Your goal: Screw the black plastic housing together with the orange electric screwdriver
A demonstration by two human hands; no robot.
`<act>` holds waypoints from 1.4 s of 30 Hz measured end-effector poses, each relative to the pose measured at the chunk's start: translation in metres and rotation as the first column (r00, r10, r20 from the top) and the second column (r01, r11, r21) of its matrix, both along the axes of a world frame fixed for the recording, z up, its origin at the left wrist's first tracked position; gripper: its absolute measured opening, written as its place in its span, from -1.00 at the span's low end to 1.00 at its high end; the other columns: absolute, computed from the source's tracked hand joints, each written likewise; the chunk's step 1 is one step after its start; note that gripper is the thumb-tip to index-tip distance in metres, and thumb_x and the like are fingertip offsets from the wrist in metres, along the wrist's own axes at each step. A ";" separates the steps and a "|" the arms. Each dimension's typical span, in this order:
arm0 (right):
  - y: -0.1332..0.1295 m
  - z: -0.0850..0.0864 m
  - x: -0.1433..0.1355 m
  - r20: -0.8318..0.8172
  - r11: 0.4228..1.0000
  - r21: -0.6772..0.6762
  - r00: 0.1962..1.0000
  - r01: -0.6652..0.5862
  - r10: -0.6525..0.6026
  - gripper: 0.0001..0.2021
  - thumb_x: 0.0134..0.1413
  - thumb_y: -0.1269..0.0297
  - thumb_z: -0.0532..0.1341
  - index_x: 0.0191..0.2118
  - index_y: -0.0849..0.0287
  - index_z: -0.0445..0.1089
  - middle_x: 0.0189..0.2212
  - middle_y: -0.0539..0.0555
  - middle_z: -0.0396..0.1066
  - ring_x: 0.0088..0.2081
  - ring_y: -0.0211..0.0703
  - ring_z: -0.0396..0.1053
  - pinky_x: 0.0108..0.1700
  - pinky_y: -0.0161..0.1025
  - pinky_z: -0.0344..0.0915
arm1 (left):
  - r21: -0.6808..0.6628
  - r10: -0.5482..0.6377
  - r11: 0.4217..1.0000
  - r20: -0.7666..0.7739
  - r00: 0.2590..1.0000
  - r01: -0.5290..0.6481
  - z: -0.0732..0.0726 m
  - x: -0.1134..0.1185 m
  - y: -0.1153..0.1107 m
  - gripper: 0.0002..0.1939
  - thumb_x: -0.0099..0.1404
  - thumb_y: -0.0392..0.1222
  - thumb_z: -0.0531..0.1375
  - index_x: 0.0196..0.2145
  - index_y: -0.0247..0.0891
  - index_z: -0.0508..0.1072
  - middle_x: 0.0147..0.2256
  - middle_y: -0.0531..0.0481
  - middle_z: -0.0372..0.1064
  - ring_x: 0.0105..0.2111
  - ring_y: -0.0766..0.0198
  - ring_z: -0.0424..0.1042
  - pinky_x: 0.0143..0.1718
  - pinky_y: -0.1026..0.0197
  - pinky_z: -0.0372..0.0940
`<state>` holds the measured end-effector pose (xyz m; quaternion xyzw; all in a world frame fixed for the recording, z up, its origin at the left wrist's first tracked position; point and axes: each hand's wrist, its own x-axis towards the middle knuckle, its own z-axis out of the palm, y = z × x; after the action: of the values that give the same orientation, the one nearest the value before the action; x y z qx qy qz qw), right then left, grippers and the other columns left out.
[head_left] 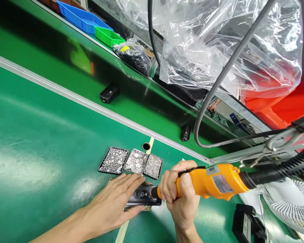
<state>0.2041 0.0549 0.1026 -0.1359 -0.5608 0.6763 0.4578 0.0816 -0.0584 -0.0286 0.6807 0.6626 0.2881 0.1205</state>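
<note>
My right hand (pixel 178 195) grips an orange electric screwdriver (pixel 212 182), its tip pressed onto a small black part (pixel 143 197) lying on the green bench. My left hand (pixel 111 206) rests flat on that black part and steadies it from the left. Just beyond the part sit three small trays of screws (pixel 131 161), side by side. A black coiled cable (pixel 294 165) runs off the tool's rear to the right.
Two black parts (pixel 109 92) (pixel 185 132) lie on the green conveyor belt beyond the metal rail. Blue (pixel 78 17) and green (pixel 107 35) bins stand far back. A white fan (pixel 291 202) is at right, with clear plastic sheeting (pixel 218 44) above it.
</note>
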 end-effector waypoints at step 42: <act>-0.019 -0.043 0.004 0.144 0.997 0.053 0.989 -0.052 0.044 -0.78 0.46 0.33 0.09 -0.31 0.07 0.15 -0.61 -0.19 -0.02 -0.64 -0.36 -0.10 -0.56 -0.40 0.04 | -0.073 -0.093 0.991 0.204 0.974 0.109 0.023 -0.002 0.009 -0.48 0.38 0.12 0.34 0.14 -0.19 0.37 0.06 -0.07 0.39 0.03 -0.08 0.41 0.10 -0.19 0.24</act>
<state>0.2079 0.0361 0.0591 -0.1574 -0.6142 0.6595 0.4038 0.0800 -0.0490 -0.0058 0.6754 0.6230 0.3209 0.2295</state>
